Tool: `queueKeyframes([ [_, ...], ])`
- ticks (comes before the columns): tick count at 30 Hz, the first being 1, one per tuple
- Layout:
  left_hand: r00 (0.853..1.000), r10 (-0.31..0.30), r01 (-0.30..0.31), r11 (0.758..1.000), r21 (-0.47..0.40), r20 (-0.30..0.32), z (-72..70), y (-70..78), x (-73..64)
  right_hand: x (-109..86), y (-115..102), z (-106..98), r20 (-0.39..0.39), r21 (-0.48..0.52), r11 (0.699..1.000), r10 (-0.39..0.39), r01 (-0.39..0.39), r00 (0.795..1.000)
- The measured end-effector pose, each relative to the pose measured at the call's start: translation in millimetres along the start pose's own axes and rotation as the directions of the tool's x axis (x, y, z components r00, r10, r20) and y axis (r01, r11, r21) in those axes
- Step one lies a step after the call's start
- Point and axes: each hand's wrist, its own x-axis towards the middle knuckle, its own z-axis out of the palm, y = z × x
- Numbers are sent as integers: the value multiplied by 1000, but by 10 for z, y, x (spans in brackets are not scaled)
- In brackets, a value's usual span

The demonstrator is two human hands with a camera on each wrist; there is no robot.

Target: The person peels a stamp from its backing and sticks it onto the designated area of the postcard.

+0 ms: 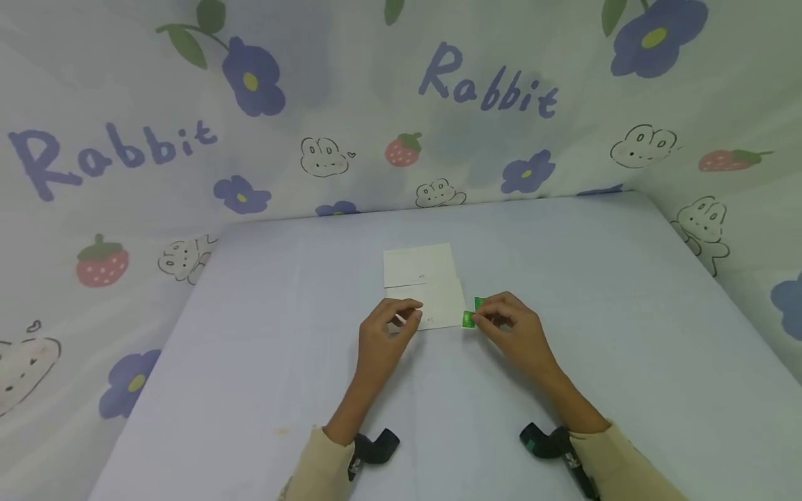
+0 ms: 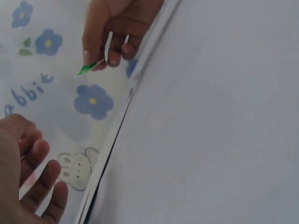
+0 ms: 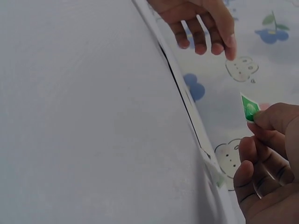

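Observation:
My right hand [image 1: 515, 330] pinches a small green stamp-like piece of paper [image 1: 468, 319] with a white border between thumb and index finger. In the right wrist view the green piece [image 3: 250, 108] shows a pale motif. A second green piece [image 1: 479, 303] peeks out just beyond those fingers, partly hidden by them. My left hand [image 1: 386, 332] hovers over the lower left of the nearer white card [image 1: 441, 303], thumb and index finger slightly apart and holding nothing. Its other fingers spread loosely in the left wrist view.
Another white card [image 1: 416, 264] lies directly behind the nearer one, their edges meeting or overlapping. Both sit on the white tabletop [image 1: 282, 313]. A printed curtain [image 1: 363, 90] with rabbits and flowers closes off the table's back and sides. Black wrist-camera mounts [image 1: 379, 447] sit at both cuffs.

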Motion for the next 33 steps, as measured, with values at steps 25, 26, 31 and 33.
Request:
queueKeyframes([
  [25, 989, -128, 134, 988, 78, -79, -269, -467, 410, -6, -367, -56, -12, -50, 998, 45, -45, 999],
  [26, 989, -130, 136, 987, 82, -76, -272, -481, 425, -5, -358, -56, -11, -42, 998, 45, -46, 999],
  [31, 987, -149, 155, 983, 95, -63, -282, -536, 468, -2, -308, -45, -18, -35, 999, 17, -18, 1000],
  [33, 987, -153, 158, 982, 101, -56, -279, -562, 478, 3, -293, -41, -22, -42, 999, 11, -12, 1000],
])
